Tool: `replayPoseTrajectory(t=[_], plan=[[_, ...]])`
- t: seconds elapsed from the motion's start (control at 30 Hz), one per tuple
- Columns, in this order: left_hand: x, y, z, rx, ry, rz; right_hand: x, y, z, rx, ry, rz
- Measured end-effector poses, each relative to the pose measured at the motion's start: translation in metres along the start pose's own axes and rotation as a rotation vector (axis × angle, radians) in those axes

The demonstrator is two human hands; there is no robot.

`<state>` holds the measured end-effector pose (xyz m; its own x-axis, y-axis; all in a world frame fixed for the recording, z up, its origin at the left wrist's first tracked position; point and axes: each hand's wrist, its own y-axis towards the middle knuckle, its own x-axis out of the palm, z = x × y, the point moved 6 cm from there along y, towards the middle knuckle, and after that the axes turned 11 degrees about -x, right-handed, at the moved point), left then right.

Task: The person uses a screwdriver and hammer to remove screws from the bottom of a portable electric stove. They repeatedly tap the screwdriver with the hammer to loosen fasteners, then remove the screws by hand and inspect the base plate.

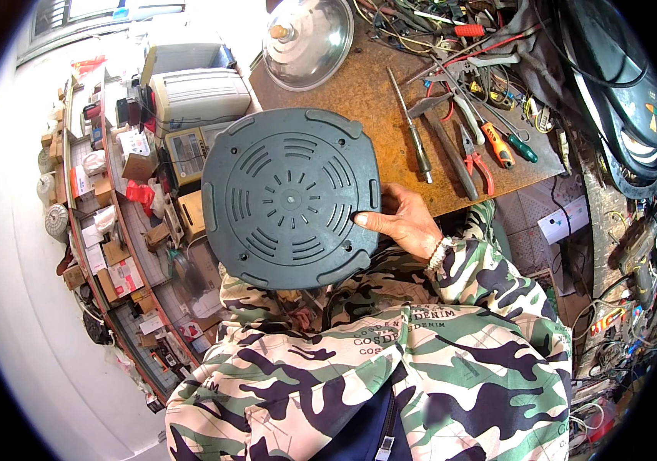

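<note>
A dark grey, rounded-square plastic appliance base (267,161), with rings of vent slots and screw holes, faces up in front of my chest. At its right edge my right hand (409,223) is closed, thumb on the top face and the other fingers curled behind. The camouflage left sleeve (247,300) runs in beneath the base, which hides my left hand and its fingers. Right of the base, on the worktop, lie a long screwdriver (413,134), a hammer (451,146), red-handled pliers (478,157) and an orange-handled tool (497,146).
A brown worktop (321,100) extends beyond the base, with a clear domed lid (309,42) at its far edge. Tangled cables (397,23) crowd the far right. Shelves of boxes (124,273) line the left; a dark appliance (620,69) stands at right.
</note>
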<state>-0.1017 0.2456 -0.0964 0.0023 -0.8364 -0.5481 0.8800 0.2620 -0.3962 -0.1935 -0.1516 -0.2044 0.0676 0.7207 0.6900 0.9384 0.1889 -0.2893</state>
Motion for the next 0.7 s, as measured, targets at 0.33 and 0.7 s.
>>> replayPoseTrajectory(t=[0.33,0.7], plan=[[0.003,0.001,-0.006,-0.014,-0.01,-0.009,0.0,0.003,0.001,-0.016,-0.047,-0.004],[0.008,0.004,-0.02,-0.024,-0.043,-0.024,0.006,0.0,-0.016,0.056,-0.059,-0.005]])
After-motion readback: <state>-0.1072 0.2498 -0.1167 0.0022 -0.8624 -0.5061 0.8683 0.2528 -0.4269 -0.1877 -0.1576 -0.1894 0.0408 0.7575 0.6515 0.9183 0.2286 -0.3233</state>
